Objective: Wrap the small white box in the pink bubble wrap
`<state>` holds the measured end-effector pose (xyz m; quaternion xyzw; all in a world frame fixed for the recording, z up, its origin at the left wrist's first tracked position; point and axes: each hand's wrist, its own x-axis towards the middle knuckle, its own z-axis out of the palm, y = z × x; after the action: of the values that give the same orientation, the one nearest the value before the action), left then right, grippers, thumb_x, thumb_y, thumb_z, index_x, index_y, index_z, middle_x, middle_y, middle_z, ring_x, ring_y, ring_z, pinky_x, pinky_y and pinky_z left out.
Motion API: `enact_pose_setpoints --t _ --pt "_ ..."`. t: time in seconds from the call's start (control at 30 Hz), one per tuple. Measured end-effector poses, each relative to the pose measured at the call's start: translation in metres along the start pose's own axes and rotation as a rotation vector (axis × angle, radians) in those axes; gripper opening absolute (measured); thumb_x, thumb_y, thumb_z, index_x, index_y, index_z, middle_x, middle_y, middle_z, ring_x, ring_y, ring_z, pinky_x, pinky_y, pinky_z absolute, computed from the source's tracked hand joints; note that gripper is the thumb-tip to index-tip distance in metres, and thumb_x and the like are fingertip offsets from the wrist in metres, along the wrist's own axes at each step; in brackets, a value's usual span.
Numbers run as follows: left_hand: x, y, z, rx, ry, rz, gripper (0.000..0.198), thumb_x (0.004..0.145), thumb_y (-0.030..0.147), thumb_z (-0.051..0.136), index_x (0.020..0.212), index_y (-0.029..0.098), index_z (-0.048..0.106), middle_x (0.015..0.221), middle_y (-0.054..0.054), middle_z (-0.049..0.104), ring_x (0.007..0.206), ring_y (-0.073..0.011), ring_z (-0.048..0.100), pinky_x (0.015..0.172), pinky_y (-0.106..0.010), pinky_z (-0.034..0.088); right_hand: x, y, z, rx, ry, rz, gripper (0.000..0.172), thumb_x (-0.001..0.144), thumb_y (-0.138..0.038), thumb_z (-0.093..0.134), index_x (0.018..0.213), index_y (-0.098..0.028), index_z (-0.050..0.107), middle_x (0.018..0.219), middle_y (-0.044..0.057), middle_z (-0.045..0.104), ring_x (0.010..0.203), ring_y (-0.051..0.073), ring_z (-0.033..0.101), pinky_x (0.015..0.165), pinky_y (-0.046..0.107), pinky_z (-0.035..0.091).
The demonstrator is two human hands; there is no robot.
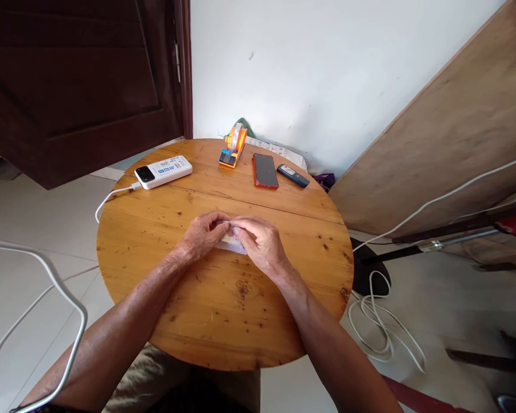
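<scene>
My left hand [203, 234] and right hand [261, 244] meet at the middle of a round, honey-coloured wooden table [223, 327]; the fingers of both curl inward and pinch a small pale flat sheet [236, 248], which lies on the tabletop, mostly hidden beneath them; along the far edge sit a white rectangular power bank [163, 171], an orange and blue tape dispenser [233, 147], a red-cased phone [265, 170] and a small dark blue device [293, 175]; behind the table stands a white plaster wall [327, 69], with a dark brown wooden door [81, 80] to the left and a pale wooden board [447, 137] leaning on the right; loose white cable [380, 321] coils on the pale tiled floor [34, 212].
</scene>
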<state>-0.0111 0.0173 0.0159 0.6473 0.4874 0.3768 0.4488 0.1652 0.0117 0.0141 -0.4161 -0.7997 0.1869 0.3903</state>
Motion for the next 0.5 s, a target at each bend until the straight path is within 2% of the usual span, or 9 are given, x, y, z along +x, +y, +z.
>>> enact_pose_setpoints --t 0.13,0.27,0.5 --pt "0.001 -0.004 0.0 0.006 0.015 0.006 0.028 0.083 0.039 0.055 0.09 0.016 0.069 0.079 -0.001 0.07 0.068 -0.0136 0.057 0.064 -0.024 0.045 -0.005 0.0 0.0 -0.153 0.036 -0.071 0.022 0.094 -0.019 0.057 0.103 -0.027 0.076 0.11 0.005 0.075 0.101 0.021 0.069 0.092 0.039 0.052" --pt "0.001 -0.008 0.001 -0.006 0.034 -0.012 0.029 0.082 0.04 0.056 0.092 0.016 0.069 0.078 -0.001 0.067 0.068 -0.0132 0.056 0.063 -0.023 0.045 -0.008 -0.003 -0.005 -0.288 0.012 -0.142 0.021 0.095 -0.021 0.057 0.104 -0.025 0.076 0.114 0.007 0.073 0.104 0.023 0.068 0.091 0.042 0.05" --pt "0.002 -0.008 0.001 -0.019 0.023 -0.054 0.032 0.081 0.042 0.056 0.093 0.015 0.068 0.077 -0.001 0.064 0.065 -0.0131 0.053 0.059 -0.024 0.043 -0.008 -0.006 -0.019 -0.287 -0.108 -0.198 0.021 0.092 -0.022 0.058 0.101 -0.025 0.077 0.128 0.009 0.065 0.115 0.027 0.061 0.095 0.048 0.048"
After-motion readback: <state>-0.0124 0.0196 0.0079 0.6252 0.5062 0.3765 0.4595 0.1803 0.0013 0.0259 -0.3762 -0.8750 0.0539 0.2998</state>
